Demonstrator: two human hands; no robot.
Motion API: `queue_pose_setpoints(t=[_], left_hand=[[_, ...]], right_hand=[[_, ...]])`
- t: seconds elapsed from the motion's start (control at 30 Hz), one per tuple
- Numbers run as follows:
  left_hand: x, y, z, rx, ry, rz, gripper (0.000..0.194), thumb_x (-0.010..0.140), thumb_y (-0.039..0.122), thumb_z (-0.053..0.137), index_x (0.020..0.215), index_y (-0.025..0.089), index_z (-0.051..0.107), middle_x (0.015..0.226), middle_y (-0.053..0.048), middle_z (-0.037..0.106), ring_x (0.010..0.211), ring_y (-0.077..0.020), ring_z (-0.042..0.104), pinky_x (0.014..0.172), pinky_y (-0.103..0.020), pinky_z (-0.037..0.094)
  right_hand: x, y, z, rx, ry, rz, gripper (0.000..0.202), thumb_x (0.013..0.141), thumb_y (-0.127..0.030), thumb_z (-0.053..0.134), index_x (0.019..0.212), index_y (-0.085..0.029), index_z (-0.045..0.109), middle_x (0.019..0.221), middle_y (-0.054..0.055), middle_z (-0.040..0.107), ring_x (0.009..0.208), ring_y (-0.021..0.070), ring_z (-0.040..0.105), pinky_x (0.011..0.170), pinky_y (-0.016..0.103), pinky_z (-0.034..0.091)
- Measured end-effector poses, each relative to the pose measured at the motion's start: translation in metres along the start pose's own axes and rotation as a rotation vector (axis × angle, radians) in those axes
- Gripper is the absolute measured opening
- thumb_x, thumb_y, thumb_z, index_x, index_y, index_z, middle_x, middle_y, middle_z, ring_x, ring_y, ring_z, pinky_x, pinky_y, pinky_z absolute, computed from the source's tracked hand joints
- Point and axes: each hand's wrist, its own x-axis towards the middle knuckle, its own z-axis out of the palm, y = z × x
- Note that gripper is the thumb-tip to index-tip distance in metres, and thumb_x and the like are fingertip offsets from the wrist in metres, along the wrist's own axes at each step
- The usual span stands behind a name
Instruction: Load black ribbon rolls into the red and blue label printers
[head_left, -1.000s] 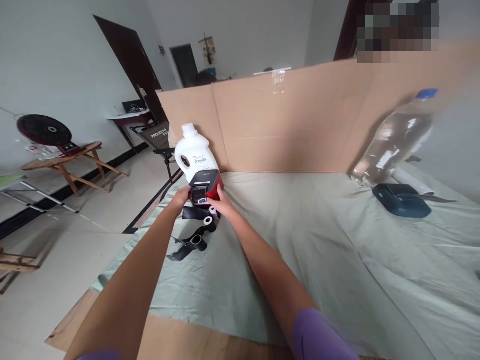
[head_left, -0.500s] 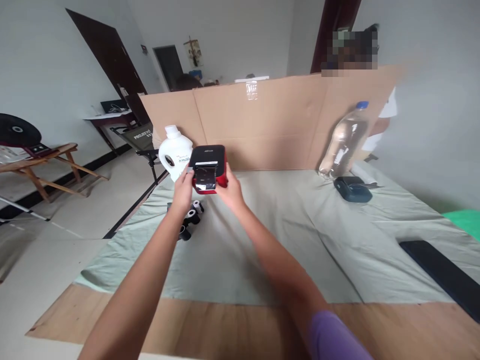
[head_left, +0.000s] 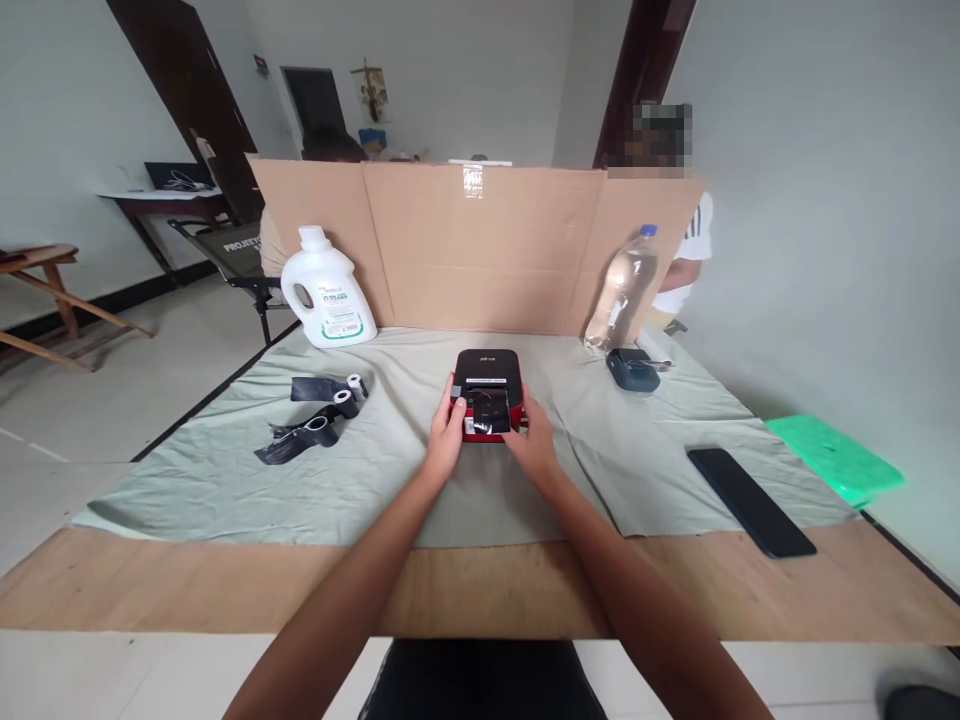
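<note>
1. Change: the red-and-black device [head_left: 487, 368] has shifted from beside the white jug [head_left: 330, 295], toward the table's [head_left: 480, 595] left edge, to the middle, squarely before the person.
2. Left hand [head_left: 445, 432]: clasps the device's left side, thumb over its front corner.
3. Right hand [head_left: 535, 440]: clasps the right side, thumb at the lower front; the fingers behind are partly hidden.
4. Device: upright, front toward the near edge, a glossy dark strip [head_left: 491, 412] hanging from its front. Whether its base touches the cloth [head_left: 225, 505] cannot be determined.
5. Dark rolls [head_left: 325, 434]: near the left edge, loose ends trailing, now uncovered and well apart from the device.
6. Right side: the clear bottle [head_left: 626, 290] and dark case [head_left: 634, 371] stand toward the far right corner; a black slab [head_left: 750, 500] lies near the front right corner.
7. Finding: in my judgement, the carry is all but complete; the grip remains unreleased.
</note>
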Motion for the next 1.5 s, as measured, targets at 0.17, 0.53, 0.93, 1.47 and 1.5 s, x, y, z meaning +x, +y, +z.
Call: queue_pose_setpoints(t=[0.17, 0.53, 0.93, 1.47, 1.5], left_hand=[[0.004, -0.004, -0.004, 0.024, -0.007, 0.006, 0.061, 0.098, 0.054, 0.054, 0.153, 0.031, 0.047, 0.163, 0.003, 0.04, 0.155, -0.0221, 0.029, 0.129, -0.034, 0.021], [0.007, -0.014, -0.004, 0.013, -0.004, -0.027, 0.059, 0.098, 0.049, 0.055, 0.153, 0.031, 0.048, 0.164, 0.003, 0.039, 0.155, -0.0216, 0.03, 0.129, -0.034, 0.022], [-0.002, -0.014, 0.002, -0.022, 0.065, -0.026, 0.059, 0.097, 0.05, 0.056, 0.152, 0.03, 0.049, 0.162, 0.001, 0.043, 0.154, -0.0216, 0.033, 0.129, -0.035, 0.023], [0.0, -0.018, -0.005, 0.017, 0.073, 0.163, 0.028, 0.094, 0.044, 0.06, 0.114, 0.023, 0.061, 0.145, -0.011, 0.056, 0.14, -0.0244, 0.05, 0.12, -0.04, 0.037], [0.0, -0.019, -0.006, 0.018, 0.071, 0.166, 0.027, 0.095, 0.042, 0.059, 0.114, 0.023, 0.061, 0.143, -0.011, 0.057, 0.139, -0.0243, 0.051, 0.119, -0.04, 0.037]], right_hand=[[-0.002, 0.004, 0.007, 0.089, -0.017, 0.004, 0.064, 0.082, -0.033, 0.064, 0.144, -0.021, 0.056, 0.117, 0.01, 0.07, 0.096, 0.0277, 0.064, 0.083, 0.043, 0.056], [-0.001, 0.016, 0.009, 0.094, -0.03, 0.009, 0.067, 0.08, -0.029, 0.063, 0.146, -0.022, 0.053, 0.135, 0.011, 0.065, 0.11, 0.0293, 0.063, 0.091, 0.044, 0.055], [-0.007, 0.022, 0.012, -0.005, -0.022, 0.016, 0.07, 0.079, -0.029, 0.065, 0.147, -0.025, 0.052, 0.127, 0.011, 0.067, 0.117, 0.0324, 0.062, 0.098, 0.049, 0.054], [-0.009, 0.02, 0.006, 0.019, -0.041, -0.031, 0.087, 0.078, -0.026, 0.064, 0.159, -0.03, 0.033, 0.146, 0.015, 0.047, 0.122, 0.0295, 0.059, 0.092, 0.045, 0.058], [-0.009, 0.019, 0.006, 0.022, -0.042, -0.026, 0.086, 0.078, -0.026, 0.064, 0.159, -0.029, 0.033, 0.145, 0.015, 0.047, 0.12, 0.0291, 0.06, 0.09, 0.044, 0.059]])
